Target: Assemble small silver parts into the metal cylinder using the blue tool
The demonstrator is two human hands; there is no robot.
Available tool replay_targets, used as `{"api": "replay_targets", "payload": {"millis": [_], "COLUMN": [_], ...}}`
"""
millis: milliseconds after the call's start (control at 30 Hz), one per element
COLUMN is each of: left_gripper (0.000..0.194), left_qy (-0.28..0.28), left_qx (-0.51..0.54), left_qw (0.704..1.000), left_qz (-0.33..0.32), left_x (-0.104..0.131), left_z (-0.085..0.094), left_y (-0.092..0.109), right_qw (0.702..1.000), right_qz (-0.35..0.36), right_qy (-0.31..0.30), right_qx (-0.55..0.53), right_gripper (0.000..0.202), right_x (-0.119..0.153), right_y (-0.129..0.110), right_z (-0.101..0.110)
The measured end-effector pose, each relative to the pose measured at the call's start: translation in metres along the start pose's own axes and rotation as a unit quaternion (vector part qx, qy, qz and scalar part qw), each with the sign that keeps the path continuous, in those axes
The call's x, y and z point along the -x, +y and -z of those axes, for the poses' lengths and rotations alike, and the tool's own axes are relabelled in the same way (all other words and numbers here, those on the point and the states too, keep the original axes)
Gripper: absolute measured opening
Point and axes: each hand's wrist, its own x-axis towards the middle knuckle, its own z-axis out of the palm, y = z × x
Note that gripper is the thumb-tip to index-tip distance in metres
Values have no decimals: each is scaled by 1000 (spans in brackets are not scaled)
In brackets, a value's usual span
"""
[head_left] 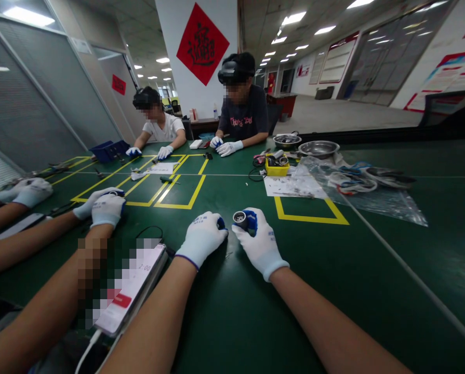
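My right hand (258, 240), in a white glove with blue palm, is closed around a small dark cylindrical part (240, 218). The part's round, light-rimmed end with holes faces up, over the green table (294, 311). Just left of it, my left hand (203, 236), gloved the same way, has its fingers curled together, with a small gap between it and the part. Whatever those fingertips may hold is hidden. Yellow tape outlines (177, 206) lie beyond my hands.
A phone (133, 288) with a cable lies left of my left forearm. Other people's gloved hands (108, 209) work at the left. Farther back are a yellow bin (277, 170), metal bowls (318, 149), a plastic bag with wires (392, 200) and a green screwdriver (169, 180).
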Motion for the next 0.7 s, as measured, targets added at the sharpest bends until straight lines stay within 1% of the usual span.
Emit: {"api": "replay_targets", "payload": {"millis": [100,233,300,367,433,500,600,700], "left_gripper": [22,21,19,14,8,7,9,16], "left_qy": [-8,3,26,72,120,143,132,93], "left_qx": [-19,-20,7,77,184,298,431,511], "left_qw": [1000,1000,1000,994,976,943,887,845], "left_qz": [-3,-9,-10,-7,-15,-45,-105,-130], "left_x": [0,0,-2,-3,-4,-4,0,4], "left_z": [-1,-5,-6,-6,-4,-1,4,6], "left_y": [3,4,2,0,-2,-3,0,5], "right_qw": [1000,999,999,998,998,997,998,999], "right_qz": [22,32,40,50,58,63,59,42], "right_qy": [-7,-22,-24,-21,-16,-13,-7,1], "right_qx": [4,23,26,26,27,30,31,26], "right_gripper": [40,38,37,35,29,24,21,22], "right_x": [-1,-1,-1,0,0,1,0,-1], "right_y": [-1,-2,-2,-3,-5,-6,-6,-5], "right_z": [1,2,2,2,3,3,4,5]}}
